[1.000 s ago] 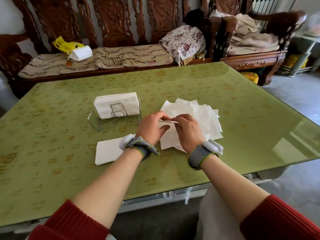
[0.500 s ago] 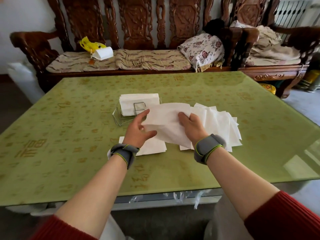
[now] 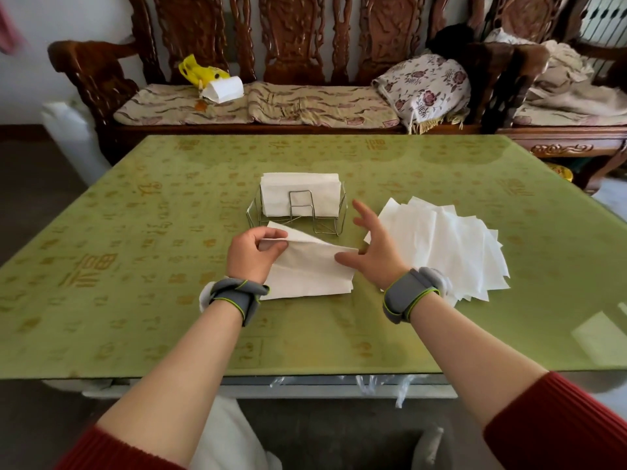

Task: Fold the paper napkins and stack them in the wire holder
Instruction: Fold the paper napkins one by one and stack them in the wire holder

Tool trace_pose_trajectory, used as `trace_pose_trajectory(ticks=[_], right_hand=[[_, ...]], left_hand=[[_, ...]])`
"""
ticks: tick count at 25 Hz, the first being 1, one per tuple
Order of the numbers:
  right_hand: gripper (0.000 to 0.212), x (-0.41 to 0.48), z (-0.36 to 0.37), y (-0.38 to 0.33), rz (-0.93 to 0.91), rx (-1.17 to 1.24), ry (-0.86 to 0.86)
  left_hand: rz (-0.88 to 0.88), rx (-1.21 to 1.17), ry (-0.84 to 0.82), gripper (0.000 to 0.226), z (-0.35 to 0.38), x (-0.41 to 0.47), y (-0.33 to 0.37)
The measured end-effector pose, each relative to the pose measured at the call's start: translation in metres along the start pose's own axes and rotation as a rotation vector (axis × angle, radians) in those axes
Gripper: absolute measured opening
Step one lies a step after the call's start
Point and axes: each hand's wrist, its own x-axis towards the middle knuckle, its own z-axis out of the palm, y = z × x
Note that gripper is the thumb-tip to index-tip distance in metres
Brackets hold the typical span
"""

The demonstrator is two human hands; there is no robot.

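A wire holder (image 3: 330, 221) stands mid-table with folded white napkins (image 3: 300, 193) upright in it. Just in front of it, my left hand (image 3: 252, 256) pinches the left edge of a white napkin (image 3: 312, 266) that lies half folded over another folded napkin on the table. My right hand (image 3: 375, 247) hovers at the napkin's right end with fingers spread; only its thumb is near the paper. A fanned pile of unfolded napkins (image 3: 451, 249) lies to the right of that hand.
The green glass-topped table (image 3: 135, 266) ends close to my body. Behind it stands a carved wooden bench (image 3: 305, 106) with cushions, a floral pillow (image 3: 424, 86) and a yellow bag (image 3: 200, 71) with white paper.
The napkin held up by both hands has come down in front of the holder. My right hand has let go and spread open. My left hand keeps its hold on the left edge.
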Motion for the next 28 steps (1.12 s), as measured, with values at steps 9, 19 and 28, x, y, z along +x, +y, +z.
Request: trace_pose_trajectory(ticks=[9, 19, 28], right_hand=[[0.014, 0.017, 0.010, -0.014, -0.161, -0.262, 0.148], [0.015, 0.029, 0.022, 0.034, 0.109, -0.405, -0.055], [0.027, 0.043, 0.027, 0.047, 0.089, -0.581, -0.135]], left_hand=[[0.223, 0.189, 0.127, 0.013, -0.013, 0.010, 0.002], [-0.011, 0.520, -0.019, 0.010, 0.015, 0.013, -0.040], [0.032, 0.832, -0.310, 0.028, 0.012, 0.033, -0.041]])
